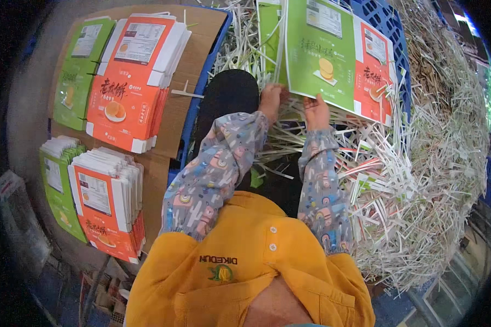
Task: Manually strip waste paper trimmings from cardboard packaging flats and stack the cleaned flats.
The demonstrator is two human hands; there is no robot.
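A printed cardboard sheet (305, 60), with green and orange carton panels side by side, stands tilted in front of me at the top. My right hand (316, 113) grips its lower edge, thumb on the printed face and fingers hidden behind. My left hand (271, 102) is closed at the lower left corner of the sheets, its fingertips partly hidden. Just left of the front sheet another green sheet (268, 27) shows. Beneath both hands lie loose paper trimmings (289, 131). Patterned sleeve covers (218, 163) wrap my forearms.
To the left, stacks of flat orange cartons (128, 82) and green cartons (73, 98) rest on brown cardboard (188, 49). A blue plastic crate (379, 22) stands behind the sheets. Shredded strips (420, 218) heap up on the right. My knee (229, 90) is beside my left hand.
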